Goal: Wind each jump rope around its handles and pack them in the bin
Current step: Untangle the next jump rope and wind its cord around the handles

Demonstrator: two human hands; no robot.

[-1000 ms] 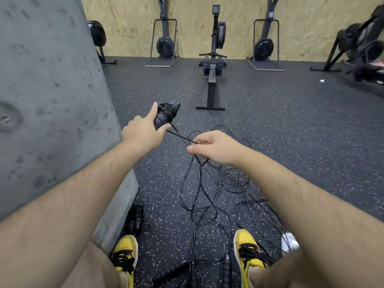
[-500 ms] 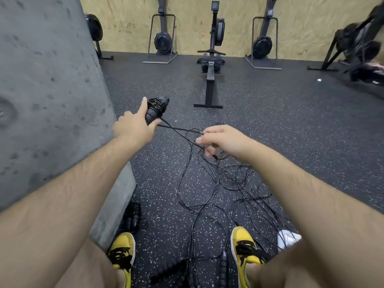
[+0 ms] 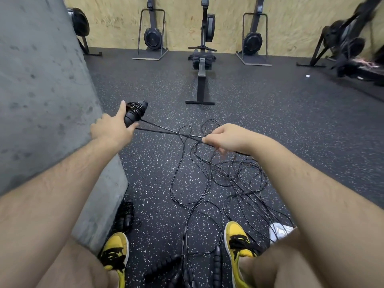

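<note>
My left hand (image 3: 113, 126) grips a pair of black jump rope handles (image 3: 135, 112) partly wound with cord. Two strands of that black cord (image 3: 166, 129) run taut from the handles to my right hand (image 3: 225, 138), which pinches them. Below my right hand a tangle of loose black cords (image 3: 228, 179) spreads over the speckled floor. More loose handles (image 3: 217, 261) lie between my yellow shoes. A wound jump rope (image 3: 125, 215) lies at the foot of the concrete block. No bin shows in view.
A grey concrete block (image 3: 47, 100) rises close on my left. A rowing machine (image 3: 202, 65) stands ahead, with more machines along the wooden back wall (image 3: 182, 19). A white object (image 3: 278, 230) lies by my right shoe (image 3: 239, 240).
My right hand has moved right and away from the handles, drawing the cord out taut. My left hand has kept its grip on the handles and shifted a little left.
</note>
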